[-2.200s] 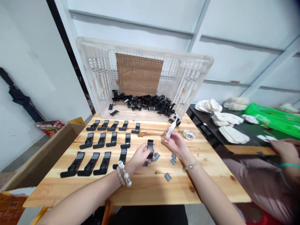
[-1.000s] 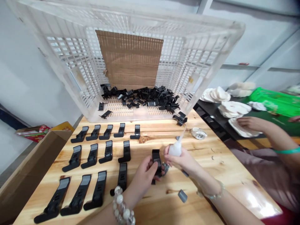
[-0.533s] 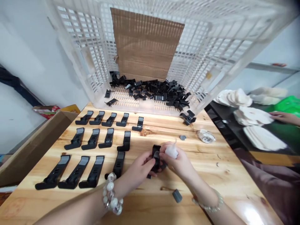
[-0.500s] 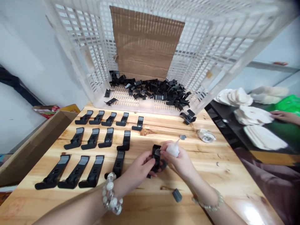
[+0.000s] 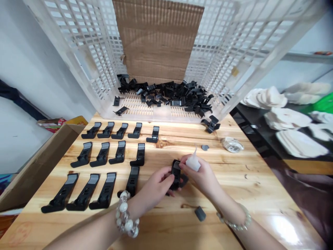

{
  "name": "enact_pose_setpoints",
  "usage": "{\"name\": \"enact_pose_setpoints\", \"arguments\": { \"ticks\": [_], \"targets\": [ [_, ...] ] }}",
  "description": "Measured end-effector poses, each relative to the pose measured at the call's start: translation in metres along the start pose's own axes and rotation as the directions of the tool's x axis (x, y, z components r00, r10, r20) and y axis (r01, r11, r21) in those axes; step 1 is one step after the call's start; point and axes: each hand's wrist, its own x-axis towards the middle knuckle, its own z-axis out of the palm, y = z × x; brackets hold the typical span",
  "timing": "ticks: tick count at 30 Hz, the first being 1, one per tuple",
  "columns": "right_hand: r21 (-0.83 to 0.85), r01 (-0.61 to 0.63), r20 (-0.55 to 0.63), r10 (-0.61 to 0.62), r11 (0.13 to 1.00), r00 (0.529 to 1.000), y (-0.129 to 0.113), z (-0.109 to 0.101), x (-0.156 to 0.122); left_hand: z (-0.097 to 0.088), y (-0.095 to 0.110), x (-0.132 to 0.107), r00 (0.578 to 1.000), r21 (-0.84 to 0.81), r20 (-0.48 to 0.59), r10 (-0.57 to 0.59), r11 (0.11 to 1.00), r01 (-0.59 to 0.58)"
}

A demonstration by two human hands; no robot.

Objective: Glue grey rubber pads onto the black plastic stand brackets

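Note:
My left hand (image 5: 159, 181) is closed around a black plastic bracket (image 5: 176, 177), held tilted up just above the table. A grey pad (image 5: 177, 165) lies against the bracket's upper end, where the thumb and fingertips of my right hand (image 5: 203, 175) touch it. Tucked in that same right hand is a small white squeeze bottle (image 5: 193, 163), its thin nozzle pointing up. Part of another dark piece shows behind the bracket, between my hands. To the left, several black brackets with grey-padded ends (image 5: 106, 191) lie in rows; one (image 5: 133, 180) is close to my left wrist.
A white plastic crate (image 5: 156, 118) lies on its side at the back, with a heap of black parts (image 5: 179, 93) inside. A roll of tape (image 5: 232, 144), a small grey piece (image 5: 205, 148) and a grey block (image 5: 200, 213) rest on the table. White stacks (image 5: 288, 118) stand right.
The grey pad now sits flatter on the bracket, with my right fingertips pressed against it. My view has shifted slightly, and another person's hand at the right is out of sight.

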Motion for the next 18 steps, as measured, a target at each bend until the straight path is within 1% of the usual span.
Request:
{"name": "enact_pose_setpoints", "arguments": {
  "ticks": [4, 9, 11, 14, 18],
  "targets": [
    [-0.024, -0.002, -0.01, 0.001, 1.0, 1.0, 0.0, 0.002, 0.0, 0.0, -0.001, 0.0, 1.0, 0.013, -0.005, 0.003, 1.0, -0.003],
    [-0.177, 0.12, -0.036, -0.128, 0.977, 0.991, 0.001, 0.004, 0.0, -0.001, -0.004, 0.0, 1.0, 0.013, -0.011, 0.001, 1.0, -0.001],
    [-0.211, 0.128, -0.058, -0.144, 0.969, 0.988, 0.002, 0.005, -0.001, -0.001, -0.004, 0.0, 1.0, 0.01, -0.009, 0.001, 1.0, -0.001],
    [-0.177, 0.082, -0.082, -0.097, 0.981, 0.992, 0.006, 0.006, 0.0, 0.0, -0.004, -0.001, 1.0, 0.005, -0.01, 0.006, 1.0, -0.006],
    [-0.056, -0.003, -0.059, 0.0, 0.998, 0.998, 0.011, 0.006, 0.001, 0.0, -0.003, -0.001, 1.0, 0.02, -0.007, 0.016, 1.0, -0.015]
  ]
}}
